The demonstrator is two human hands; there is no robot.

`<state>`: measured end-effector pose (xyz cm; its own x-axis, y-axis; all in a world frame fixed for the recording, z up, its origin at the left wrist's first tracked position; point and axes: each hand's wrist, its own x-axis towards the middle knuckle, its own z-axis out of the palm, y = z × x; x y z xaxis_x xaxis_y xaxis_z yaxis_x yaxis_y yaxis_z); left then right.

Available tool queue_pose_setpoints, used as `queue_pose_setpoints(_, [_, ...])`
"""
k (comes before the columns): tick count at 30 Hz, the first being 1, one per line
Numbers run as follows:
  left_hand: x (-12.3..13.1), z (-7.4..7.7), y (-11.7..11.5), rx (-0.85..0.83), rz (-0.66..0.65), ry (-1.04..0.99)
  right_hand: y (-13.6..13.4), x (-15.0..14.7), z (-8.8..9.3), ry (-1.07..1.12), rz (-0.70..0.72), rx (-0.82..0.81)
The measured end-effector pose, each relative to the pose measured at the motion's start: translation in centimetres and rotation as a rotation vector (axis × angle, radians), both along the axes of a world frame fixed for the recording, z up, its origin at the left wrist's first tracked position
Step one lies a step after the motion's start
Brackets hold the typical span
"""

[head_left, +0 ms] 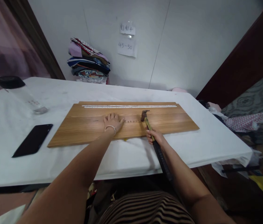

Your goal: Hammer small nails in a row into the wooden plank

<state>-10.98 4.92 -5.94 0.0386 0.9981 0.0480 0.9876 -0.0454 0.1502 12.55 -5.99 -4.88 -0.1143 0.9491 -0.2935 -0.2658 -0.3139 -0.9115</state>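
A long wooden board (175, 119) lies flat on the white-covered table. My left hand (113, 121) rests on it with the fingers spread, palm down, a bracelet at the wrist. In my right hand (155, 137) is a claw hammer (148, 123), gripped partway up its black and yellow handle. The hammer's rusty head is over the board, close to a row of small nails (132, 121) between my hands. Left of my left hand, a single nail (95, 120) lies on the wood. White strips (129, 106) run along the board's far part.
A black phone (32, 140) lies left of the board. Behind it a clear bottle (25, 96) with a black cap is on its side. Folded cloths (89, 63) are stacked by the wall, below and left of paper notes (126, 46). The table's edge (215, 163) runs near my body.
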Motion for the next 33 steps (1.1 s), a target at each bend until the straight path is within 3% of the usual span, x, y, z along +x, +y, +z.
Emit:
queue_pose_setpoints(21, [0.1, 0.2, -0.1, 0.012, 0.001, -0.006, 0.4, -0.7, 0.1, 0.027, 0.08, -0.02])
queue_pose_setpoints(33, [0.1, 0.1, 0.0, 0.011, 0.001, -0.02, 0.2, 0.8, 0.1, 0.042, 0.022, -0.006])
